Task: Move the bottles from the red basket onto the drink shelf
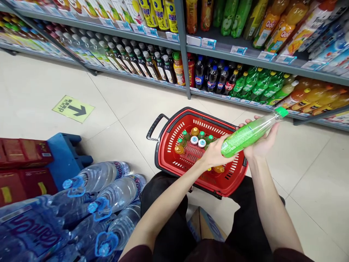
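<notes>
A bottle (249, 134) with a bright green label and green cap is held slantwise above the right side of a red shopping basket (163, 154). My left hand (215, 152) is closed round its base end. My right hand (260, 145) holds it from behind and below, nearer the neck, with fingertips showing past the far side and the thumb by the neck. Inside the basket stand several small bottles (201, 142) with green, white and orange caps; my left hand and forearm hide part of them. The basket's black handle (155, 126) sticks out at its left.
Shelves of drinks run along the back, with cola bottles (212, 78) and green soda bottles (253, 83) low down. At left are large water bottles (117, 193), a blue pallet (67, 153) and red cartons (24, 153). A yellow arrow sign (73, 108) lies on the floor.
</notes>
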The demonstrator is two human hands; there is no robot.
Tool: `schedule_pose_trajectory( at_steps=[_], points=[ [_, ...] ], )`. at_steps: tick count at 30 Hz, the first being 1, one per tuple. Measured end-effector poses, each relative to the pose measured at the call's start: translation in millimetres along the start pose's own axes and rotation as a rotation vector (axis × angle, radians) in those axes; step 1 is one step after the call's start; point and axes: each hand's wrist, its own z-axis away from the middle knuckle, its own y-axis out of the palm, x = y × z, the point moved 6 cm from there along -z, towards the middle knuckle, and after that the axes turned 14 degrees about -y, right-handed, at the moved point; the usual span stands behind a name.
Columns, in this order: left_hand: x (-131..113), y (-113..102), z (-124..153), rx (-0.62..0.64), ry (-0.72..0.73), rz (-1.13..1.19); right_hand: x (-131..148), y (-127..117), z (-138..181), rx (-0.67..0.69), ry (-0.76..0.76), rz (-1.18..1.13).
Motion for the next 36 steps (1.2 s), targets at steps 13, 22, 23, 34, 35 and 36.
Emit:
schedule_pose_trajectory(
  at_steps=[13, 22, 23, 34, 35, 36],
  points=[
    [-3.0, 30.4, 12.5, 0.567, -0.234, 0.579, 8.6, 4.9, 3.4, 0.226, 0.080, 0.017],
    [5.3, 35.9, 5.8, 0.551, -0.195, 0.507, 9.7, 5.1, -0.2, 0.226, 0.094, 0.080],
    [5.7, 35.8, 5.4, 0.547, -0.191, 0.471, 10.0, 4.7, -0.2, 0.227, 0.098, 0.086],
    [16.1, 35.8, 3.9, 0.516, -0.241, 0.315, 8.4, 1.9, -0.6, 0.218, 0.104, 0.081],
    [15.8, 36.0, 4.0, 0.521, -0.238, 0.319, 8.2, 2.1, -0.8, 0.224, 0.104, 0.081],
    [15.3, 36.0, 4.0, 0.524, -0.232, 0.324, 8.1, 2.4, -1.0, 0.233, 0.102, 0.076]
  ],
)
